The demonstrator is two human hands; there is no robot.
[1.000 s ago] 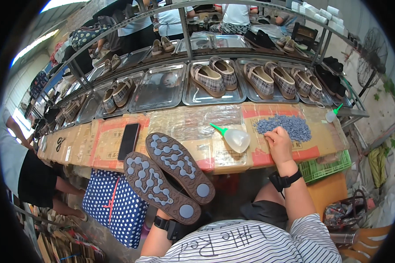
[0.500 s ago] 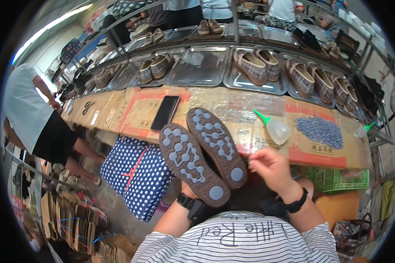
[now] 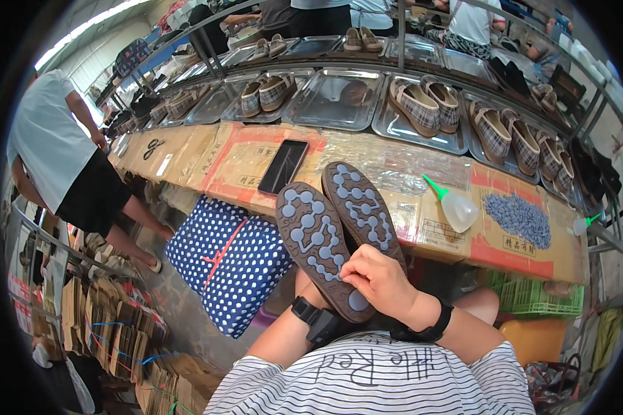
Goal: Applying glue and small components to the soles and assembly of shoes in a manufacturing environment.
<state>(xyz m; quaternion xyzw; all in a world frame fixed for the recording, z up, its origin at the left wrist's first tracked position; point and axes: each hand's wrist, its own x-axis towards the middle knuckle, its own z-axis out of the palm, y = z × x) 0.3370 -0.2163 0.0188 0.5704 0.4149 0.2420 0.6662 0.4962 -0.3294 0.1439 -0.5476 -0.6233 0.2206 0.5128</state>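
A pair of shoes is held soles up over my lap, at the near edge of the cardboard-covered table. The soles are brown, with blue rounded inserts joined in chains. My left hand supports the pair from beneath; its fingers are hidden behind the shoes. Over the heel end of the soles is my right hand, thumb and forefinger pinched together close to the left shoe's sole. Whatever sits in that pinch is too small to make out. To the right lie a squeeze bottle with a green nozzle and a pile of small blue pieces.
A phone and scissors rest on the table. Beyond it, metal trays and plaid shoes line a rack. A polka-dot bundle is at lower left, a green crate at right. Someone stands at left.
My right hand has moved left from beside the shoes onto the soles, in a pinch. The view has shifted, so the table and shoes appear farther right.
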